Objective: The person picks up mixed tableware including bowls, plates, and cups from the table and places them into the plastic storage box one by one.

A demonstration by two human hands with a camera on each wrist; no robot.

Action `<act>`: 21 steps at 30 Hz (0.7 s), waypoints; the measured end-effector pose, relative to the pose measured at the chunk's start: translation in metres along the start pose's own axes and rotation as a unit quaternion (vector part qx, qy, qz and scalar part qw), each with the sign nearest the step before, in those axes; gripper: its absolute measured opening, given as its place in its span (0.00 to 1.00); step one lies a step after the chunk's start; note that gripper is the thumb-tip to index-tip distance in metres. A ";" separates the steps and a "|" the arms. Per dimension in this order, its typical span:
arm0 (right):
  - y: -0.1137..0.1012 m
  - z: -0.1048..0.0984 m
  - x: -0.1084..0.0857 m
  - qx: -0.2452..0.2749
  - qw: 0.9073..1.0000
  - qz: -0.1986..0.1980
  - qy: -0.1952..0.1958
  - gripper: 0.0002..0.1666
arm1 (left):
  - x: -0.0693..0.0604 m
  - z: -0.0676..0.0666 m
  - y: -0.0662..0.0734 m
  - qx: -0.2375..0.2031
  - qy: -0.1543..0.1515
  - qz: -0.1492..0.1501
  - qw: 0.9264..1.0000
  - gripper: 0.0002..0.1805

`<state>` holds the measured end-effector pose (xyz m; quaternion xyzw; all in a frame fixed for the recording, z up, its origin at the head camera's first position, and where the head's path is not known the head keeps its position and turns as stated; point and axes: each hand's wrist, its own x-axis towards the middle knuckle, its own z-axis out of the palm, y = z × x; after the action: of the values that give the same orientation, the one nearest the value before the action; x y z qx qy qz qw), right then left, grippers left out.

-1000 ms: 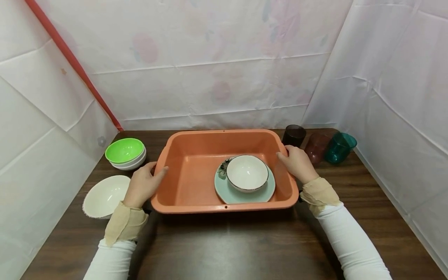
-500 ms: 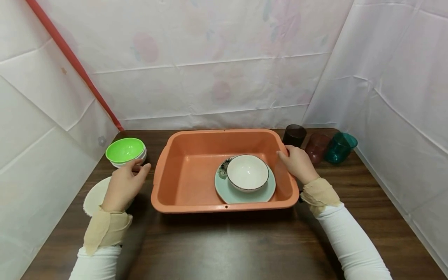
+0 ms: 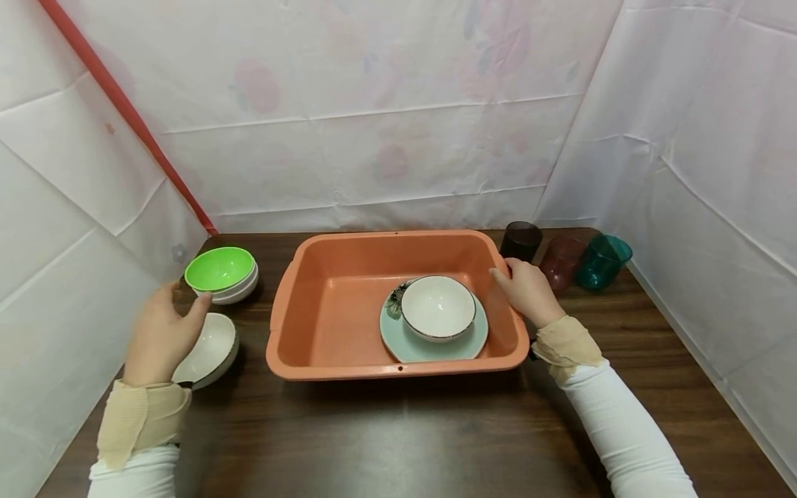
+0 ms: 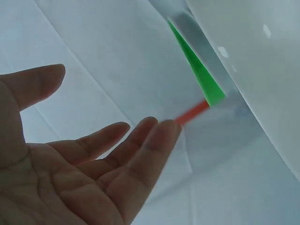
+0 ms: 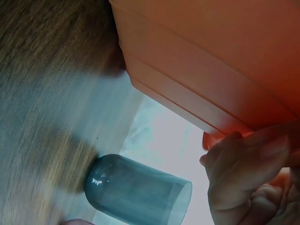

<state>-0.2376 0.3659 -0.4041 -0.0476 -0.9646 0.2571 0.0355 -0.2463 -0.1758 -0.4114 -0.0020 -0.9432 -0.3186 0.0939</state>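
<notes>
At the middle of a dark brown wood-grain table (image 3: 398, 443), gripping the right rim of an orange rectangular plastic basin (image 3: 349, 318) with the right hand (image 3: 531, 292), curling its fingers round the edge. Just beside a shiny white round bowl (image 3: 210, 346) at the left, near a bright-green round bowl (image 3: 221, 268), holding the left hand (image 3: 163, 335) released, with fingers loose and spread.
</notes>
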 end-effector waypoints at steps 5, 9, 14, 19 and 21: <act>0.001 0.001 0.000 0.000 1.000 -0.001 0.001 0.26 | 0.005 -0.012 -0.021 0.025 -0.031 -0.032 0.999 0.45; 0.001 0.002 0.000 0.001 1.000 0.000 -0.002 0.26 | 0.005 -0.017 -0.035 0.049 -0.055 -0.050 0.996 0.47; 0.001 0.001 0.000 0.004 1.000 0.001 -0.003 0.26 | 0.007 -0.020 -0.053 0.074 -0.092 -0.076 0.990 0.50; 0.000 0.000 0.001 0.005 1.000 0.000 -0.003 0.26 | 0.008 -0.023 -0.068 0.089 -0.154 -0.081 0.981 0.50; 0.000 0.000 0.001 0.006 1.000 -0.001 -0.003 0.25 | 0.010 -0.023 -0.073 0.092 -0.178 -0.078 0.977 0.48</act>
<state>-0.2384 0.3665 -0.4042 -0.0458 -0.9631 0.2630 0.0333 -0.2563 -0.2486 -0.4357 0.0230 -0.9673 -0.2316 -0.1012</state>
